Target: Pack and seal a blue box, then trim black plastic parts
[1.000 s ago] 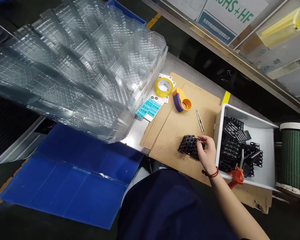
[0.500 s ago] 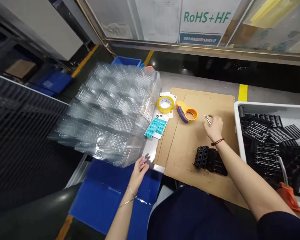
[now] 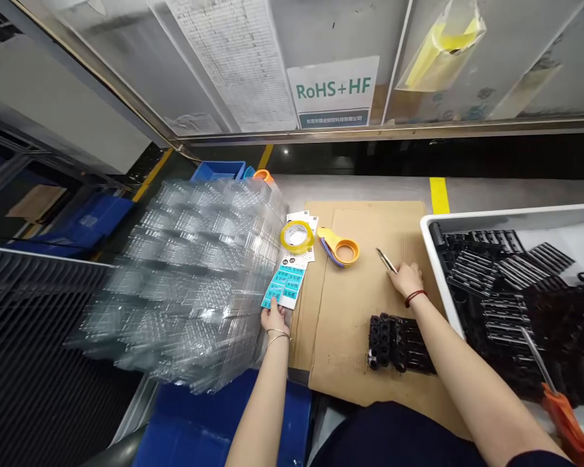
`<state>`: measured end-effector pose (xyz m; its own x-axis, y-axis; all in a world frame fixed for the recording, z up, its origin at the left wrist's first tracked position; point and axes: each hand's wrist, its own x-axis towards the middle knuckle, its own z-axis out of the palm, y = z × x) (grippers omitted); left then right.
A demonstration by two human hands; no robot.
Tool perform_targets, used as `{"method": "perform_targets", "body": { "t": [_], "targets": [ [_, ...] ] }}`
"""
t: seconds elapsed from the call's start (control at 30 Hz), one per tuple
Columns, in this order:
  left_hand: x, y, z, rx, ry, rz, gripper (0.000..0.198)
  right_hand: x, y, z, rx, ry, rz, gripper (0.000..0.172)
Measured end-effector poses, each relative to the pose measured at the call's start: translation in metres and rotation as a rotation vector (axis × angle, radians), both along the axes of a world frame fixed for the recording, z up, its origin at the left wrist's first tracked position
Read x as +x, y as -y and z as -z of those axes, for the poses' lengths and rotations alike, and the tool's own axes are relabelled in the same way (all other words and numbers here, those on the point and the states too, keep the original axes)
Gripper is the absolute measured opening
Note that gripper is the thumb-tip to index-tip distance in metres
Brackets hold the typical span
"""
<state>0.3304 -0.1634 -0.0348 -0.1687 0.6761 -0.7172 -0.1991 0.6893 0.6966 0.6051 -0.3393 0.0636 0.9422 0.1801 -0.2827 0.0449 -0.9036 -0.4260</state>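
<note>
My left hand [image 3: 274,320] is at the lower end of a sheet of turquoise labels [image 3: 286,282], its fingertips closed on the edge. My right hand [image 3: 407,280] rests low over the cardboard [image 3: 343,311], closed around a slim pointed tool [image 3: 386,261] like a pen; its exact kind is unclear. The tool points away to the upper left. On the cardboard nearer my body lie black ribbed plastic parts [image 3: 399,344] in a row, partly behind my right forearm. A yellow tape roll [image 3: 296,237] sits on papers above the labels, with an orange and purple tape dispenser [image 3: 339,248] beside it.
A tall stack of clear plastic trays [image 3: 189,272] stands left of the labels. At right, a white bin [image 3: 442,301] holds many black parts and an orange-handled tool [image 3: 567,415]. Blue bins [image 3: 219,170] stand behind the stack. A panelled partition closes off the back.
My left hand has moved up and forward from the table edge onto the label sheet. The right hand keeps the pointed tool and now sits lower. The camera view has shifted.
</note>
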Motion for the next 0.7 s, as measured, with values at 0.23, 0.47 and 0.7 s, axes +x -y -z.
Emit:
{"method": "perform_targets", "body": {
  "t": [0.23, 0.47, 0.7],
  "targets": [
    [0.002, 0.021, -0.012, 0.094, 0.065, 0.003, 0.017, -0.043, -0.012, -0.032, 0.444, -0.148, -0.168, 0.036],
    [-0.015, 0.054, -0.014, 0.063, 0.291, 0.253, 0.04, -0.117, -0.022, -0.054, 0.392, -0.411, -0.565, 0.034],
    [-0.035, 0.044, -0.003, 0.306, 0.405, 0.604, 0.062, -0.136, -0.03, -0.054, 0.058, -0.34, -0.92, 0.022]
  ]
}}
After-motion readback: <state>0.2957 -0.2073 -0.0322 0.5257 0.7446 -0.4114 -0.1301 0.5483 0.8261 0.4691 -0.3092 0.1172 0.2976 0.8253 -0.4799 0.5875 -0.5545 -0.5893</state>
